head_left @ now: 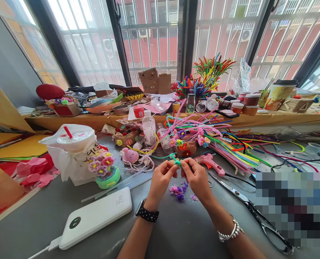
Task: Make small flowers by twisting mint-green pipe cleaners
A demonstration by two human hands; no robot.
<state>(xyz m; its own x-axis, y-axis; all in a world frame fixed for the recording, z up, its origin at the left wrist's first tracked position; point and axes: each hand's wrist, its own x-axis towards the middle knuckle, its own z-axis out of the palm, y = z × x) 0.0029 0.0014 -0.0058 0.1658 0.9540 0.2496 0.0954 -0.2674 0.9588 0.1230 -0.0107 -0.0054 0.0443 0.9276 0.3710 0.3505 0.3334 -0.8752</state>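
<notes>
My left hand (pixel 162 177) and my right hand (pixel 194 175) meet over the middle of the desk, each pinching a green pipe cleaner (pixel 177 163). It is bent into a small shape between the fingertips, and part of it is hidden by them. Below the hands lie purple and pink fuzzy trimmings (pixel 179 190). Just beyond my right hand rests a pink hot glue gun (pixel 210 163). Large black-handled scissors (pixel 246 203) lie open to the right of my right forearm. Clear glue sticks (pixel 133 181) are left of my left hand.
A white power bank (pixel 97 217) with a cable lies at front left. Behind it stand a pipe-cleaner flower pot (pixel 108 178) and a bagged cup (pixel 75 144). Pipe cleaners (pixel 230 153) spread across the back right. Bottles (pixel 149 129) stand before the cluttered windowsill (pixel 95 122).
</notes>
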